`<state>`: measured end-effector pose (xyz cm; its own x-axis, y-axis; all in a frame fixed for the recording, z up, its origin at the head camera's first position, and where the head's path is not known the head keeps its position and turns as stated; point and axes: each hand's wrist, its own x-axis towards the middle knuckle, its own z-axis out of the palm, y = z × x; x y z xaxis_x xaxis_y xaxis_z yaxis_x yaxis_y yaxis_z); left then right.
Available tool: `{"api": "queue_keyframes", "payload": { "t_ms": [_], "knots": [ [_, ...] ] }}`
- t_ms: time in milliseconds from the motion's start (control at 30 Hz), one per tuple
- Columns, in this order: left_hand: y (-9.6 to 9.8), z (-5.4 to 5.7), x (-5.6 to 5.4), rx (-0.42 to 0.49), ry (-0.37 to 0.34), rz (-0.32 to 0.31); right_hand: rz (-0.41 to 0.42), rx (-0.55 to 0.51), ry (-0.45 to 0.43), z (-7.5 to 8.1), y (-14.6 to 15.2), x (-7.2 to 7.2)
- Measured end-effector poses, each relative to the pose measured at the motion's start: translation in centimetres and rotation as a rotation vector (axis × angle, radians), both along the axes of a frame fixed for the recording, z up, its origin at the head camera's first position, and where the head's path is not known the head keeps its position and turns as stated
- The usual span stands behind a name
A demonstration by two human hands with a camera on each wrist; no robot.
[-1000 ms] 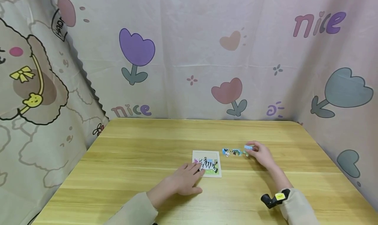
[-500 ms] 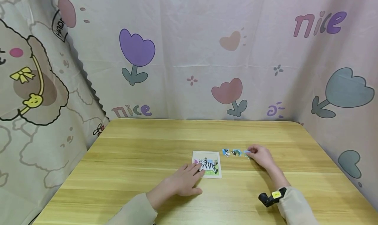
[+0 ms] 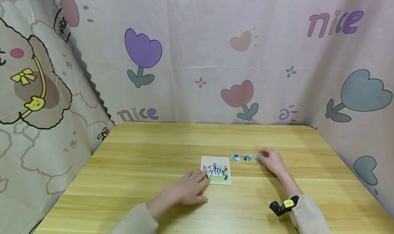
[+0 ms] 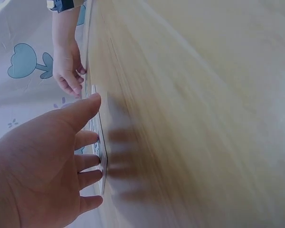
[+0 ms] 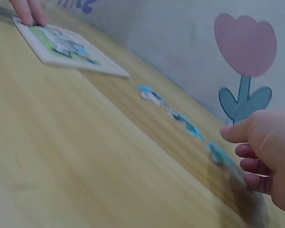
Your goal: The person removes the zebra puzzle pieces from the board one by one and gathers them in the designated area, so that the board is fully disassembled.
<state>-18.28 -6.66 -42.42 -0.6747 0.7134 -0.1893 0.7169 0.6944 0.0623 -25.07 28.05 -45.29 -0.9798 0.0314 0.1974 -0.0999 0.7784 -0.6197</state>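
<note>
A white-framed jigsaw puzzle tray (image 3: 214, 161) lies on the table, part filled with a zebra picture. The fingers of my left hand (image 3: 190, 189) are stretched out over its lower left edge. In the left wrist view the fingertips of that hand (image 4: 42, 161) are right at the tray's edge. Three loose puzzle pieces lie in a row right of the tray: a zebra-head piece (image 3: 236, 158), a middle piece (image 3: 247, 157) and a blue-green piece (image 5: 219, 154). My right hand (image 3: 272, 161) is beside the blue-green piece, thumb and fingers apart, loosely bent, with nothing between them.
The wooden table (image 3: 138, 152) reaches back to a patterned curtain (image 3: 191, 49). Another curtain side hangs along the left. A black wrist camera (image 3: 283, 205) sits on the right wrist by the beige sleeve.
My right hand has lowered the blue-green piece onto the table at the row's end and let go of it. My left hand has slid slightly left, uncovering more of the zebra picture.
</note>
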Motion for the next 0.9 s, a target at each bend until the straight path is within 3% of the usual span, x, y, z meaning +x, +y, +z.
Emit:
{"api": "queue_keyframes", "payload": {
  "t_ms": [200,433,667,900],
  "knots": [
    [-0.2,0.3,0.2,0.002,0.014,-0.014,0.069,-0.044,0.04,0.8,-2.5,-0.1],
    [0.1,0.2,0.2,-0.01,0.033,-0.03,0.193,-0.149,0.015,1.6,-7.5,0.2],
    [0.6,-0.1,0.0,-0.017,0.05,-0.031,0.363,-0.187,-0.046,1.4,-11.8,0.5],
    [0.7,-0.1,-0.1,-0.027,0.045,-0.025,0.482,-0.207,-0.101,0.7,-14.1,0.2]
  ]
}}
